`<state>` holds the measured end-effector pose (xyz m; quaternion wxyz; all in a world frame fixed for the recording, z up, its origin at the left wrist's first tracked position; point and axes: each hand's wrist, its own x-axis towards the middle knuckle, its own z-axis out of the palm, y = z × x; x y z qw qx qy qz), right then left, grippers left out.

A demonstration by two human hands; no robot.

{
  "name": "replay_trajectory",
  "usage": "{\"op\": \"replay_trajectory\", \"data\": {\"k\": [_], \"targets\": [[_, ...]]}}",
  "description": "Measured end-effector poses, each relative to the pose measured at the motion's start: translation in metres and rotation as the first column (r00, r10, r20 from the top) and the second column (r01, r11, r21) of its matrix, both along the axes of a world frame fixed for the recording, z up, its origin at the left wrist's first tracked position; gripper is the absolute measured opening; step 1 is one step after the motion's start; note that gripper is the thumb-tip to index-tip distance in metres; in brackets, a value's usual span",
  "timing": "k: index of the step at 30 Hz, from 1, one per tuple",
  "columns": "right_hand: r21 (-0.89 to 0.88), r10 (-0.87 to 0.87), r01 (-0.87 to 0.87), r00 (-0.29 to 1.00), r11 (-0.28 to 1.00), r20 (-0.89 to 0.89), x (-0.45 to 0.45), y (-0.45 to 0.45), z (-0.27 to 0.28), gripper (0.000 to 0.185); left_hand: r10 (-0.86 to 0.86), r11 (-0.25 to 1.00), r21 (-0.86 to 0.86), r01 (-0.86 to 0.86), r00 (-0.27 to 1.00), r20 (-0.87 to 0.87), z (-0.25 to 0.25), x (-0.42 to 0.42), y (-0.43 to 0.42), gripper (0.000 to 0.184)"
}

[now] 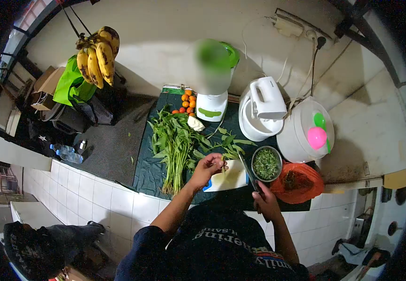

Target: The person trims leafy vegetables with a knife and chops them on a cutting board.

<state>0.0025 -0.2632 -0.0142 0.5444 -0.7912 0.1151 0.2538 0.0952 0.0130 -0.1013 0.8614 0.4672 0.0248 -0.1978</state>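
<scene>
My left hand (208, 169) is closed on some green stems above the left part of a white cutting board (230, 178) with blue corners. In my right hand (267, 204) is the dark handle of a knife (249, 171), its blade pointing up and left over the board's right side. Leafy greens (231, 149) lie at the board's far edge. Just right of the blade stands a bowl of chopped greens (266, 164). A large bunch of leafy stems (177, 150) lies left of my left hand.
Behind are orange fruits (188, 100), a blender (211, 107), a mixer (267, 100) and a white bucket (301, 124). An orange-red bag (301, 187) sits right of the bowl. Bananas (98, 58) hang at upper left. Another person's leg (74, 234) shows at lower left.
</scene>
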Motion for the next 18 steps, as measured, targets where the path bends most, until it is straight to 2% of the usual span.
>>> {"op": "replay_trajectory", "data": {"k": [1, 4, 6, 8, 10, 11, 14, 15, 16, 18], "targets": [[-0.006, -0.003, 0.003, 1.0, 1.0, 0.004, 0.002, 0.01, 0.023, 0.055, 0.018, 0.997, -0.08, -0.017, 1.0, 0.013, 0.018, 0.001, -0.003, 0.024], [0.252, 0.016, -0.065, 0.981, 0.966, 0.194, 0.009, 0.041, 0.061, 0.052, 0.055, 0.982, -0.186, -0.039, 0.995, 0.082, 0.057, 0.006, -0.008, 0.022], [0.38, -0.007, -0.048, 0.99, 0.924, 0.141, 0.013, 0.066, 0.098, 0.053, 0.094, 0.967, -0.245, -0.075, 0.993, 0.066, 0.076, 0.004, -0.014, 0.022], [0.434, 0.001, -0.087, 0.981, 0.897, 0.194, 0.016, 0.086, 0.115, 0.055, 0.115, 0.922, -0.369, -0.117, 0.993, -0.029, 0.096, 0.001, -0.015, 0.023], [0.561, -0.076, -0.058, 0.974, 0.826, 0.213, 0.019, 0.102, 0.128, 0.058, 0.102, 0.922, -0.375, -0.097, 0.995, -0.007, 0.116, -0.003, -0.017, 0.023], [0.522, -0.01, -0.118, 0.972, 0.844, 0.236, 0.021, 0.102, 0.132, 0.057, 0.12, 0.934, -0.339, -0.117, 0.993, -0.014, 0.128, -0.006, -0.02, 0.024], [0.436, 0.012, -0.096, 0.981, 0.895, 0.192, 0.022, 0.103, 0.147, 0.054, 0.145, 0.944, -0.298, -0.14, 0.989, -0.006, 0.136, -0.012, -0.024, 0.026], [0.381, 0.008, -0.085, 0.98, 0.921, 0.2, 0.02, 0.105, 0.152, 0.053, 0.149, 0.948, -0.29, -0.13, 0.988, 0.046, 0.138, -0.015, -0.024, 0.026], [0.379, 0.015, -0.092, 0.98, 0.921, 0.2, 0.018, 0.106, 0.153, 0.053, 0.156, 0.952, -0.28, -0.123, 0.983, 0.1, 0.14, -0.018, -0.023, 0.027], [0.434, -0.026, -0.079, 0.973, 0.897, 0.23, 0.016, 0.109, 0.154, 0.054, 0.16, 0.952, -0.278, -0.128, 0.982, 0.095, 0.148, -0.022, -0.019, 0.026]]}}
